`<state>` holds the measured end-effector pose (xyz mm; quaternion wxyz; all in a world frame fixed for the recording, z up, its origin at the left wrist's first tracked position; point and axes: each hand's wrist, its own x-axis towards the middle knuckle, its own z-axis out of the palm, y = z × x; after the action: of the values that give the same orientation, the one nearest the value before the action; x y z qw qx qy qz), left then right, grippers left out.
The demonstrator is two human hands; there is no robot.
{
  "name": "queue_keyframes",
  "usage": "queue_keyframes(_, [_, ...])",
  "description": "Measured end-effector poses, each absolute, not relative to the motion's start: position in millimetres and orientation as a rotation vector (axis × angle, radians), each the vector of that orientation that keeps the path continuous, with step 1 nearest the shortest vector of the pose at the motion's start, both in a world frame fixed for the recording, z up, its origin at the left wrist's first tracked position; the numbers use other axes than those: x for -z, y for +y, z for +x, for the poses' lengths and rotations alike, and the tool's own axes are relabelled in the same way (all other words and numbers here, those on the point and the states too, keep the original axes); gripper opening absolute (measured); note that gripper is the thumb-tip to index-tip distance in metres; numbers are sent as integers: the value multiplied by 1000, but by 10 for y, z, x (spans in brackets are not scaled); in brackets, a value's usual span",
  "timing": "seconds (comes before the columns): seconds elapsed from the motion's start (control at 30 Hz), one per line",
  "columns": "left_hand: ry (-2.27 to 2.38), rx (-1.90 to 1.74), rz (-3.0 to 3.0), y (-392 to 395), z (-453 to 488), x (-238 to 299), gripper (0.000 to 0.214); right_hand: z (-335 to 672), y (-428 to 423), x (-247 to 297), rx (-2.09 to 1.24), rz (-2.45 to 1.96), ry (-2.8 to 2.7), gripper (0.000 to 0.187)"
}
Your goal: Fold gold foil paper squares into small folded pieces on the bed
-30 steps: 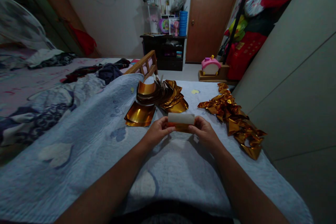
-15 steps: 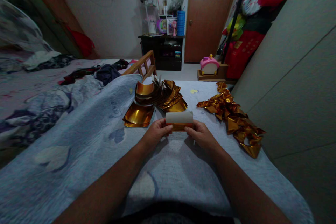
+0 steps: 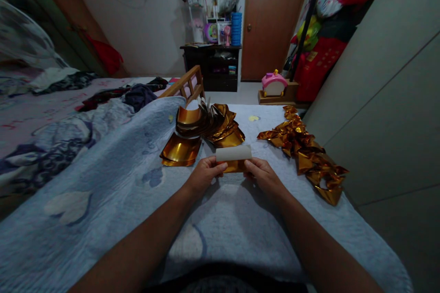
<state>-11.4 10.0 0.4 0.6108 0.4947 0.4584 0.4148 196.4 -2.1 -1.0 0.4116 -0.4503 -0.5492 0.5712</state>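
Between my two hands is a sheet of gold foil paper [image 3: 233,154], its pale grey back curled over at the top and its gold face showing below. My left hand [image 3: 208,170] pinches the sheet's left end, thumb in front. On the right end, my right hand [image 3: 259,171] grips it with thumb and fingers. Just beyond lies a fanned pile of gold foil sheets [image 3: 223,130], with a few flat gold sheets [image 3: 181,150] at its left. To the right, folded gold foil pieces [image 3: 304,146] lie in a long heap.
Everything rests on a pale blue blanket [image 3: 220,229] with heart shapes. A wooden rail [image 3: 187,83] stands at the far edge. Rumpled bedding and clothes [image 3: 137,96] lie left; a grey cabinet wall [image 3: 385,100] borders the right. A pink toy [image 3: 274,83] sits beyond the bed.
The sheet's grey upper part has curled further down toward me, and it looks narrower. My right thumb and fingers have shifted slightly at the right end.
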Motion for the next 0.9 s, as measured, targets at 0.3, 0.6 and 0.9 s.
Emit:
queue_keyframes(0.3, [1071,-995,1152,96,-113,-1,33,1978,-6,49,-1449,-1120,-1369,39])
queue_keyframes(0.6, [1072,-1183,1367,79,-92,-38,18,1950,42,0,-1363,-931,-1284,32])
queue_keyframes(0.9, [975,-1329,1440,14,-97,-64,12,2018,48,30,-1269,-1062,-1353,15])
